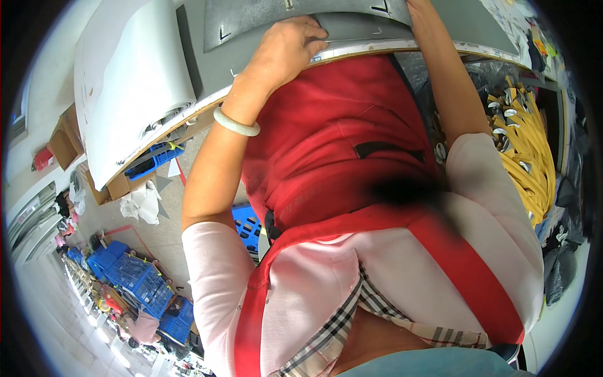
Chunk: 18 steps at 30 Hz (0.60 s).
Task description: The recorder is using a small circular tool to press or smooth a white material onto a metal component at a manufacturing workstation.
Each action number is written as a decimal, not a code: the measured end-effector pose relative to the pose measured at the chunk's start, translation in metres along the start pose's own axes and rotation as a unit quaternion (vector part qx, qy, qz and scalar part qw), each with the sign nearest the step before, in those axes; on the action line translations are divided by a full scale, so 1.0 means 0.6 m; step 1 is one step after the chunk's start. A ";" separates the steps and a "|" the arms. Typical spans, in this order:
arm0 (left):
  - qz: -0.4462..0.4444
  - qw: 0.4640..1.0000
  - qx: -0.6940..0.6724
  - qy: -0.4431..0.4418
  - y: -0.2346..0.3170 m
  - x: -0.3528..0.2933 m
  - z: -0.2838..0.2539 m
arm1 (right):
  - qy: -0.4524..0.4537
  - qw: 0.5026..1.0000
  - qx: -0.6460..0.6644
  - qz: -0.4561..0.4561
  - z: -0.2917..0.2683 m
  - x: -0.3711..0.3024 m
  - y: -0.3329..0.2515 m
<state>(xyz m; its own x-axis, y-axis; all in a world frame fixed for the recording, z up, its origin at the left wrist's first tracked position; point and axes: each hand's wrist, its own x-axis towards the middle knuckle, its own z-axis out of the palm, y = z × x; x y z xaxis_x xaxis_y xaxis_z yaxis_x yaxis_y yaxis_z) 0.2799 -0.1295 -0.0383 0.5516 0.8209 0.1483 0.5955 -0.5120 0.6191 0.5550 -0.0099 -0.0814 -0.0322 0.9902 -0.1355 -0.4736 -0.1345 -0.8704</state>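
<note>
Grey panel (264,17) over the surface (389,46), left hand (286,49) with fingers curled at its near edge, right hand (421,7) by its right end, whether either grips it I cannot tell from here

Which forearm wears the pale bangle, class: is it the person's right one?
No: the pale bangle circles the left forearm, while no bangle shows on the right forearm.

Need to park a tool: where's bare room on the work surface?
Bare grey flat surface shows twice: between the white rolled sheet and the dark white-marked panel, and right of the right forearm. Crowded: the middle, with the panel, left hand at its near edge and right hand at its right corner.
</note>
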 end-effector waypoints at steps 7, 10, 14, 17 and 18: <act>0.117 0.967 0.225 0.015 0.050 0.077 0.089 | -0.083 0.982 0.167 0.025 -0.020 0.012 -0.030; 0.244 0.940 0.173 0.165 0.078 0.164 0.161 | -0.029 0.989 -0.039 -0.141 -0.019 0.012 -0.057; 0.267 0.888 0.274 0.255 0.093 0.246 0.185 | 0.053 0.980 -0.102 -0.165 -0.007 -0.029 -0.139; 0.190 0.920 0.280 0.200 0.044 0.252 0.136 | 0.030 0.956 -0.187 -0.226 0.019 -0.074 -0.189; 0.150 0.927 0.280 0.199 0.007 0.247 0.104 | 0.029 0.935 -0.225 -0.271 0.028 -0.088 -0.199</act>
<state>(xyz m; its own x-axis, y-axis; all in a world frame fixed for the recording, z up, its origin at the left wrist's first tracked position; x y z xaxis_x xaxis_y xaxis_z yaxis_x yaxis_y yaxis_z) 0.4009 -0.0258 -0.0620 0.5493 0.5915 0.5903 0.7213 -0.6923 0.0225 0.5985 -0.0456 0.0377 0.1602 0.9151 0.3700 0.0123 0.3730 -0.9278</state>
